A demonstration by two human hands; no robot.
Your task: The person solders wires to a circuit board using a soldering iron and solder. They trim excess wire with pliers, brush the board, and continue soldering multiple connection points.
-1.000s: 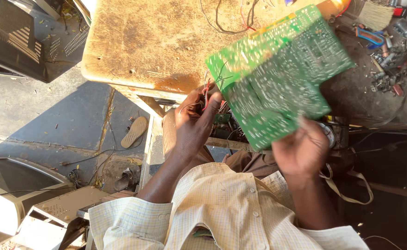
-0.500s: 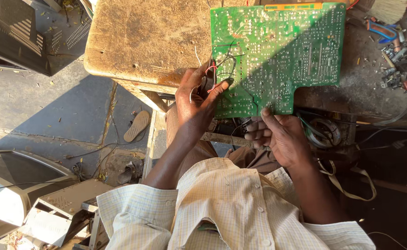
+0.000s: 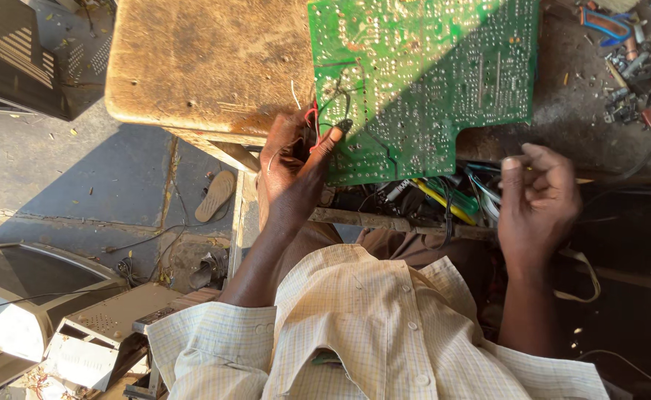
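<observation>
My left hand [image 3: 292, 174] is pinched shut on the lower-left corner of the green circuit board [image 3: 429, 74] — thumb on the solder side, red and black wires [image 3: 316, 118] bunched under my fingers — and the board lies flat on the worn wooden bench [image 3: 199, 63], covering its right part. My right hand [image 3: 536, 200] is off the board, just below its lower-right edge, fingers loosely curled around a thin stick-like tool — can't tell how tight. Bare scuffed wood lies left of the board, cable clutter [image 3: 444, 196] right under its notched bottom edge.

grey curved television screen [image 3: 3, 326] at lower left, sunlit, unlit glass
</observation>
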